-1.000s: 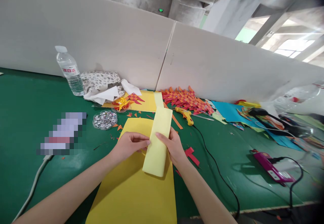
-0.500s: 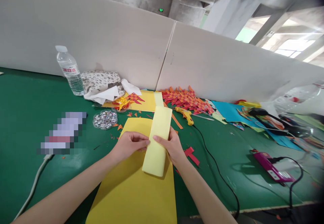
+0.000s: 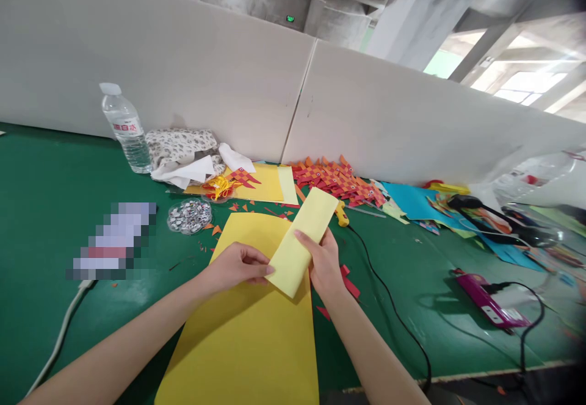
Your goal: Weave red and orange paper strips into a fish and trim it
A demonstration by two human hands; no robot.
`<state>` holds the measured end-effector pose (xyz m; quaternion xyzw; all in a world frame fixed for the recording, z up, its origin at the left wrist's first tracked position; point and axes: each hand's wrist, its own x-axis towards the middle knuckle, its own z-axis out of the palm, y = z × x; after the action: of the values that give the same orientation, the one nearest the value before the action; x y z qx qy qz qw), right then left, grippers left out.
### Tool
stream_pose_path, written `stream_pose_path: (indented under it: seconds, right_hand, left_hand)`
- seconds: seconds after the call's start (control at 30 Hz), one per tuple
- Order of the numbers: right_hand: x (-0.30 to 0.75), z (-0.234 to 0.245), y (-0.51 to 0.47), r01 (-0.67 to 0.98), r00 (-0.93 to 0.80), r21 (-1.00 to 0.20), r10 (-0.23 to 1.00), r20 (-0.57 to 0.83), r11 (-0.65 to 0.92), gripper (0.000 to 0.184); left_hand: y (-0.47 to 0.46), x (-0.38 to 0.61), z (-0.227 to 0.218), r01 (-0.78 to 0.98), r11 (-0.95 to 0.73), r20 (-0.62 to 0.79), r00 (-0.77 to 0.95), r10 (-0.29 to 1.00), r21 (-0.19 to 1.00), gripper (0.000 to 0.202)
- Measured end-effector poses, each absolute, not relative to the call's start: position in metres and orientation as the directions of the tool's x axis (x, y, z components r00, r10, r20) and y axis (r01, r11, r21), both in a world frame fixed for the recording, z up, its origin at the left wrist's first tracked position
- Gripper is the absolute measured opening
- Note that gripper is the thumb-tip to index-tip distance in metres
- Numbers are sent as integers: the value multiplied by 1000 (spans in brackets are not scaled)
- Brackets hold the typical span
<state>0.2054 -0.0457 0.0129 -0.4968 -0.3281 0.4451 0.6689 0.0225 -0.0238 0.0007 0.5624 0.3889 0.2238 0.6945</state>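
Observation:
My right hand [image 3: 324, 261] grips a pale yellow folded paper strip [image 3: 302, 240], thumb on top, holding it tilted up to the right above the table. The fingers of my left hand [image 3: 238, 265] are bent and pinch the strip's lower left corner. Under both hands lies a large deeper yellow sheet [image 3: 247, 332] on the green table [image 3: 55, 197].
A water bottle [image 3: 126, 127] and a patterned cloth [image 3: 183, 149] stand at the back left by the white divider. A dish of googly eyes [image 3: 190, 216], red-orange woven paper fish [image 3: 339, 182], a yellow glue gun [image 3: 339, 213] with black cord, blue paper [image 3: 412, 200] and a pink device [image 3: 488, 300] lie around.
The pale strip has swung from nearly upright to slanting up-right and shifted slightly right with my right hand. My left hand stays at its lower corner.

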Motion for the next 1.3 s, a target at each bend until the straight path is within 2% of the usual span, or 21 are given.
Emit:
stream_pose_path:
  seconds: [0.23, 0.67, 0.83, 0.97, 1.3]
  right_hand:
    - [205, 13, -46, -267, 388, -956, 922, 6, 118, 48]
    - [204, 17, -47, -272, 379, -958, 925, -19, 92, 45]
    - [202, 19, -50, -267, 238, -964, 969, -68, -2, 52]
    - [195, 20, -54, -237, 93, -969, 991, -100, -76, 56]
    - [197, 14, -52, -157, -16, -983, 995, -99, -100, 56]
  left_hand:
    - [-22, 22, -1, 137, 255, -286, 591, 755, 957, 31]
    - [-24, 23, 1, 124, 248, -272, 610, 745, 961, 27]
    - [-23, 23, 1, 68, 210, -208, 596, 775, 975, 30]
    - [-21, 22, 5, 15, 215, -191, 524, 830, 976, 27]
    - [-21, 20, 9, 10, 214, -193, 475, 859, 977, 21]
